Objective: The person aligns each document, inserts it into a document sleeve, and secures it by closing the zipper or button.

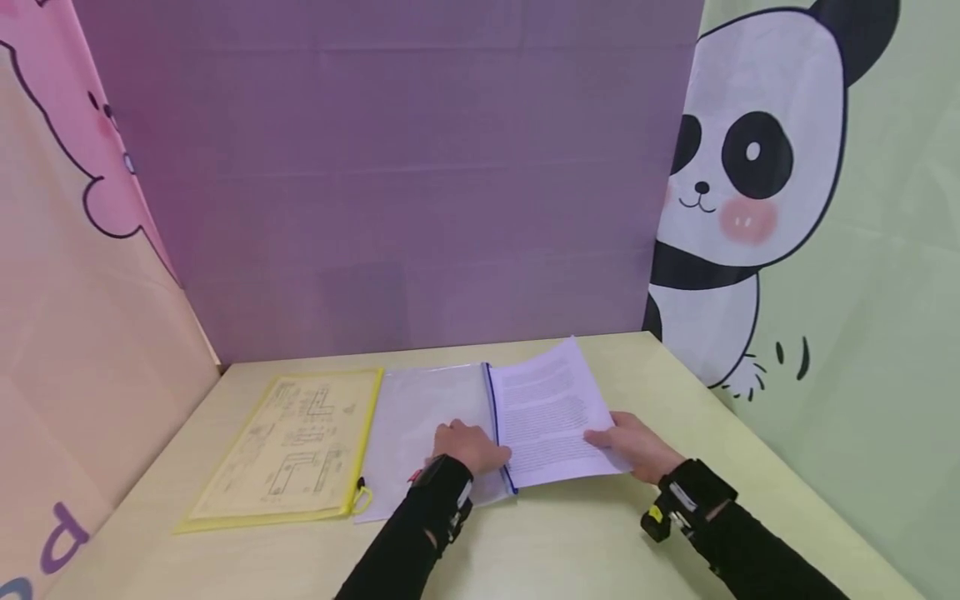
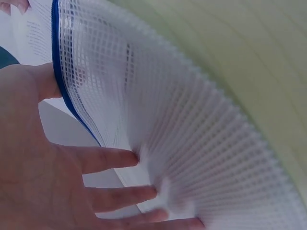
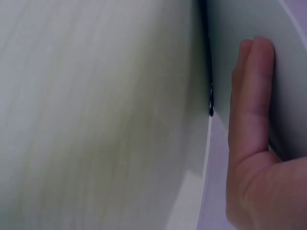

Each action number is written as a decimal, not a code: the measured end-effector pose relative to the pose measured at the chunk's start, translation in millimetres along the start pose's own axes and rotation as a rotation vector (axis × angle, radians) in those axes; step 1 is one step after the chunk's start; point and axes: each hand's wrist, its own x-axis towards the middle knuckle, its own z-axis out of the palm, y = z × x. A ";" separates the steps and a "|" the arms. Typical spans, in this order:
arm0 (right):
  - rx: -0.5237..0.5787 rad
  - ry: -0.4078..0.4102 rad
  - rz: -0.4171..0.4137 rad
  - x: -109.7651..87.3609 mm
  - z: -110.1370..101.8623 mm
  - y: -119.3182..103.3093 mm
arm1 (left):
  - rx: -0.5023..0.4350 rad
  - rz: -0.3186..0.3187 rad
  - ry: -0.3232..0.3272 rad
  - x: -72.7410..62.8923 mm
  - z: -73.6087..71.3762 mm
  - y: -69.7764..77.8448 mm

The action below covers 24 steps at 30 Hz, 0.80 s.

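A clear mesh zip pouch (image 1: 420, 400) with a blue zipper edge (image 1: 495, 425) lies in the middle of the table. My left hand (image 1: 469, 447) grips it near that edge. In the left wrist view, the thumb passes behind the blue edge and the fingertips (image 2: 144, 194) meet the wrinkled mesh (image 2: 182, 120). My right hand (image 1: 641, 446) holds printed paper (image 1: 551, 417) by its lower right corner, thumb on top and the other fingers underneath. The paper's left side meets the zipper edge. From the right wrist view, straight fingers (image 3: 254, 96) support the paper's underside (image 3: 292, 96).
A yellow-edged pouch (image 1: 285, 450) with a sheet of line drawings lies left of the mesh pouch, a yellow loop (image 1: 363, 498) at its corner. A purple backdrop (image 1: 412, 183) stands behind the table (image 1: 555, 550); printed panels flank both sides.
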 end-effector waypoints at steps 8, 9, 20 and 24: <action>-0.060 0.014 0.012 16.1 4.6 6.8 | 0.041 0.043 0.043 1.0 5.1 -6.6; -0.076 0.019 0.017 18.1 4.8 8.2 | 0.033 0.040 0.049 1.7 7.3 -6.8; -0.144 0.009 0.033 26.7 14.9 -0.3 | 0.055 0.038 0.051 3.9 11.1 -8.3; -0.143 0.014 0.025 26.6 18.3 -3.1 | 0.060 0.042 0.052 -0.6 6.4 -7.2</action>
